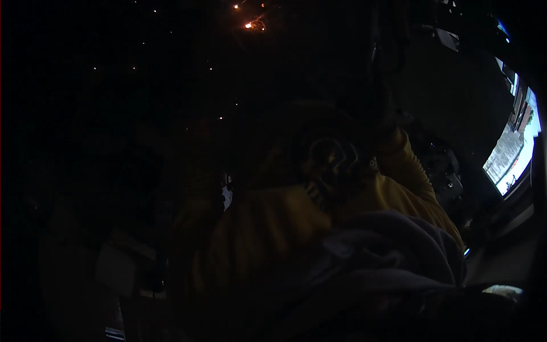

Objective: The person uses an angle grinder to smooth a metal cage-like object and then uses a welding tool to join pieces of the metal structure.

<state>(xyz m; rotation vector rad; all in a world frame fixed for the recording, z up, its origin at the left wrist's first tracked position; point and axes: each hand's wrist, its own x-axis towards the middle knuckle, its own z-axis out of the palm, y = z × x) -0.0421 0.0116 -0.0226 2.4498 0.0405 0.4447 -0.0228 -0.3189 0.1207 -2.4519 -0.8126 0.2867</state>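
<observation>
Most of my view is black; the whole left half gives me nothing but scattered specks of light and a small orange glow (249, 24) at the far edge. I can pick out a yellow garment (285, 228) in the middle, with a patterned patch on it, and a grey-purple cloth (393, 251) bunched over its near right side, touching it. Whether either hand is in there I cannot tell, so I cannot say how far open either grip is or whether it has hold of the fabric. At the right rim a bright window strip (515, 148) is cut off by the frame. A pale blocky shape (122, 265) sits near left, too dim to identify
</observation>
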